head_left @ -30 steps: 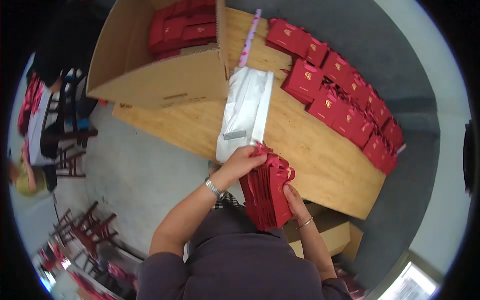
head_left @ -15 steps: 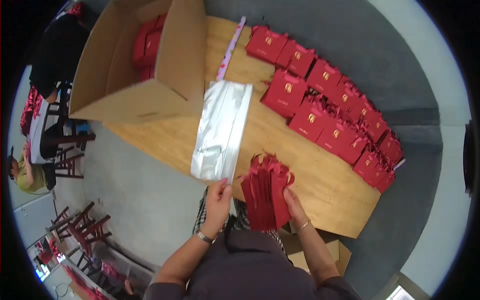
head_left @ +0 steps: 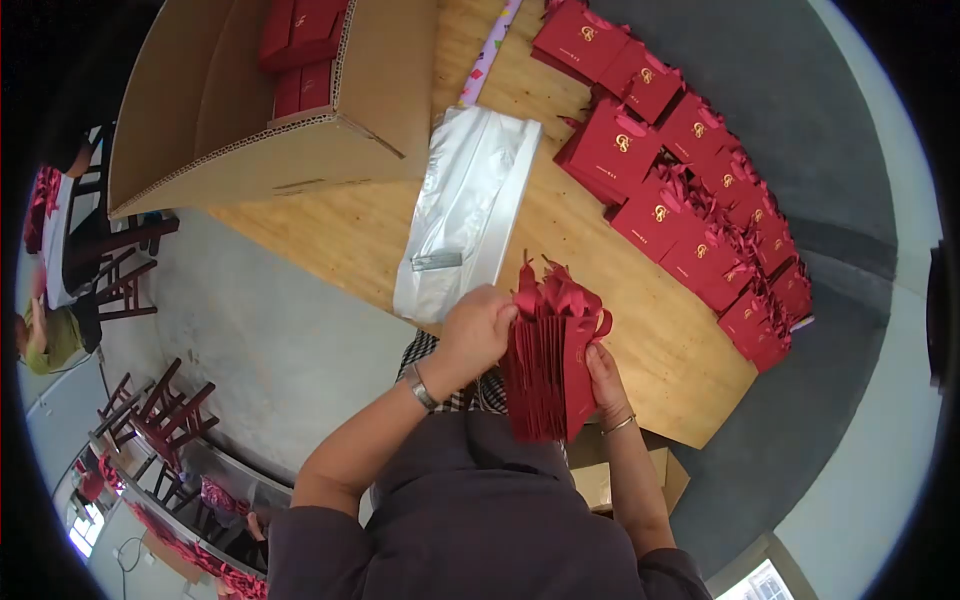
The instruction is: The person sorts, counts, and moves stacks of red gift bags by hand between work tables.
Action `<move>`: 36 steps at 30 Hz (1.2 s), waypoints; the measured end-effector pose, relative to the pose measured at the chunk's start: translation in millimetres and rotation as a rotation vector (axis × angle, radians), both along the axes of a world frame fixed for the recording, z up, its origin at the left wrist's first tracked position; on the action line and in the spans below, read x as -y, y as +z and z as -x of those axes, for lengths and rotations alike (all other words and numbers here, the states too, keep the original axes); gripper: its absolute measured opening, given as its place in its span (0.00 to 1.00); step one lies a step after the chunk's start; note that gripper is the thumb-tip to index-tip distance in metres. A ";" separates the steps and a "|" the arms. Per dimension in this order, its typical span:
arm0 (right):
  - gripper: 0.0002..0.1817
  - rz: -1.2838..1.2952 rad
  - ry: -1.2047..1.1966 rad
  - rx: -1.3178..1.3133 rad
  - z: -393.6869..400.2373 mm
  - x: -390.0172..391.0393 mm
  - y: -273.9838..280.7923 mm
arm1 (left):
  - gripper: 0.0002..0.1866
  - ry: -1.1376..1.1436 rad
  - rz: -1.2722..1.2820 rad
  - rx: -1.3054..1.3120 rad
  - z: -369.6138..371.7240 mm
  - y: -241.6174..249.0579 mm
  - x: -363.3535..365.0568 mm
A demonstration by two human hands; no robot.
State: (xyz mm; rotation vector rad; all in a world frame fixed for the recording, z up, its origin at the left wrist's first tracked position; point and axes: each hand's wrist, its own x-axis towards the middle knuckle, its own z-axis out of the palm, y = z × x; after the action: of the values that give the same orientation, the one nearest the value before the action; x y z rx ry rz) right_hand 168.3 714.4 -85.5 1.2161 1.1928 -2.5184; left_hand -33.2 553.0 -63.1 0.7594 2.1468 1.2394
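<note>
A bundle of flat red paper gift bags (head_left: 545,375) with ribbon on top stands upright before my body. My right hand (head_left: 605,380) grips its right side, thumb on the front of the outermost bag. My left hand (head_left: 480,330) is closed at the bundle's upper left edge, its fingers pinched by the ribbons; what exactly they pinch is hidden. Just beyond my left hand, a stack of clear plastic sleeves (head_left: 465,200) lies on the wooden table (head_left: 640,340).
Rows of red gift bags (head_left: 660,215) with gold print stand along the table's far right. A large cardboard box (head_left: 270,165) at the left holds red packs (head_left: 305,35). A patterned purple roll (head_left: 490,50) lies behind the sleeves. Below the table is another open box (head_left: 655,480). Stools (head_left: 165,410) and people are at left.
My left hand has moved right, from the near end of the plastic sleeves to the bag bundle. My right hand still holds the bundle. The view has shifted slightly.
</note>
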 end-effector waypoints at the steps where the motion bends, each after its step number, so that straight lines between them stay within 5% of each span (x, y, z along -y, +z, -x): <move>1: 0.23 -0.001 0.000 0.007 4.3 2.2 1.0 | 0.05 0.000 -0.001 0.007 8.5 -4.7 -2.0; 4: 0.22 0.014 0.010 0.001 11.7 10.9 -0.2 | 0.10 -0.054 0.130 0.425 32.7 -35.2 -6.2; 9: 0.24 0.018 0.004 0.017 11.9 20.0 -13.5 | 0.07 0.250 0.023 0.087 37.1 -9.1 16.3; 12: 0.25 -0.023 -0.021 0.058 19.7 29.9 -8.1 | 0.06 0.068 0.024 0.049 15.8 20.7 27.8; 17: 0.24 -0.033 -0.047 0.076 16.6 34.0 -12.6 | 0.07 0.189 0.000 0.227 3.6 3.0 32.5; 22: 0.22 -0.060 -0.027 0.090 6.8 33.3 -12.6 | 0.10 0.160 0.217 0.735 9.0 6.9 34.0; 25: 0.22 -0.053 -0.043 0.095 4.4 37.5 -13.5 | 0.10 0.184 0.090 0.341 -7.5 -9.2 40.4; 36: 0.23 -0.149 -0.001 0.101 1.8 41.1 -13.4 | 0.13 0.278 0.161 0.683 -1.2 -8.1 33.7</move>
State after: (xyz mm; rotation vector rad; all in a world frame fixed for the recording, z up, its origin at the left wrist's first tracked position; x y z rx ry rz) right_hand 166.5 673.3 -98.8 1.3594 1.3758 -2.3731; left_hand -32.1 519.3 -71.2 -0.0509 1.7704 1.2115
